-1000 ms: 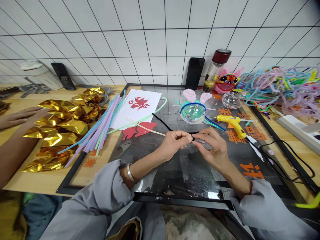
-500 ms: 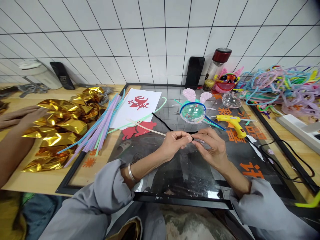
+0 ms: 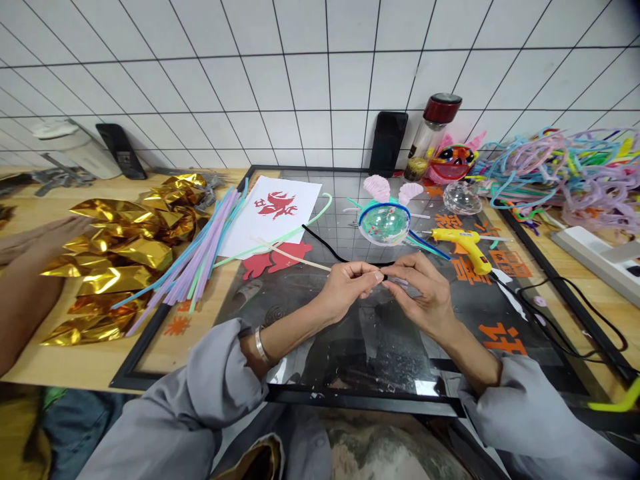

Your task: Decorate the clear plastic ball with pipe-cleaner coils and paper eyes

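A black pipe cleaner point(image 3: 323, 241) runs from the white paper's edge into my fingers over the dark glass board. My left hand point(image 3: 349, 288) pinches it between thumb and forefinger. My right hand point(image 3: 423, 290) meets it at the fingertips, pinching the same black end; the exact tip is mostly hidden by fingers. Just beyond stands a clear ball craft point(image 3: 385, 223) with a blue rim and pink fuzzy ears. The yellow glue gun point(image 3: 467, 247) lies to the right of it. A cream pipe cleaner point(image 3: 300, 257) and red paper cutouts point(image 3: 277, 260) lie left of my hands.
Gold foil point(image 3: 135, 257) and a bundle of pastel pipe cleaners point(image 3: 195, 253) lie left, beside another person's arm point(image 3: 30, 287). At right are a tangled pipe cleaner pile point(image 3: 565, 173), a power strip point(image 3: 600, 260) and a black cord point(image 3: 555, 347). A glass bottle point(image 3: 425, 143) and phone point(image 3: 389, 143) stand behind.
Almost nothing differs. Both hands stay pinched on the black pipe cleaner in the same place, and the view has shifted very slightly.
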Motion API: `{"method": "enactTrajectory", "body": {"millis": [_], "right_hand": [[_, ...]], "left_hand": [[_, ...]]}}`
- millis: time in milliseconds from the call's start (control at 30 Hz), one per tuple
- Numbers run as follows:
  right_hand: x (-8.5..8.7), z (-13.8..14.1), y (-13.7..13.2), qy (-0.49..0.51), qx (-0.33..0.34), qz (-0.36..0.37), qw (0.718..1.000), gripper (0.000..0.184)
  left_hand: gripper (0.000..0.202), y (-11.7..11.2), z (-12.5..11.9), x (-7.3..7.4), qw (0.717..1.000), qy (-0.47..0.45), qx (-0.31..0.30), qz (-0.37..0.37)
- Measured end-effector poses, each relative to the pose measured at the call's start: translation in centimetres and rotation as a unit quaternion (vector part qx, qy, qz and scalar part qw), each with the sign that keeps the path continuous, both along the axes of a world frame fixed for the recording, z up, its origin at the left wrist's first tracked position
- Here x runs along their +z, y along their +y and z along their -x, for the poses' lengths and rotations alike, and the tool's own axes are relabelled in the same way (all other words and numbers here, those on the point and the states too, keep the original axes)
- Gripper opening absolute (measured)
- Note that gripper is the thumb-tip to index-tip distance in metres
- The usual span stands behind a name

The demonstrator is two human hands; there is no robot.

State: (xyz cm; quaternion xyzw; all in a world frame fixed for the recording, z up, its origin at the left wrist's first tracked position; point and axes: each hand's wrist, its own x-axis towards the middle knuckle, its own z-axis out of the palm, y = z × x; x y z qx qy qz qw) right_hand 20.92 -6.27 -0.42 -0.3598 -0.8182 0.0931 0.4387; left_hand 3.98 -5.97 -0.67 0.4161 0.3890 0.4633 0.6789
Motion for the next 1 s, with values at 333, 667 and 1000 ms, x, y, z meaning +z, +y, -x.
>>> {"method": "enactTrajectory", "body": {"millis": [333,667,1000], "right_hand": [[-0.05,0.17,0.00,0.001,-0.008,-0.007,1.000,0.017],[0.22,0.18,-0.11,0.003,-0.005,0.000,1.000,0.012],[0.36,0.08,-0.15,0.007,0.011,0.002,1.000,0.010]], "left_hand": [[0.031,-0.13,-0.19,-0.02,1.000,-0.005,-0.004,0.008],[0.034,0.01,0.06,-0.13,1.000,0.001,-0.023,0.000],[0.037,0.03,0.39,0.08,0.999,0.003,-0.044,-0.003]]}}
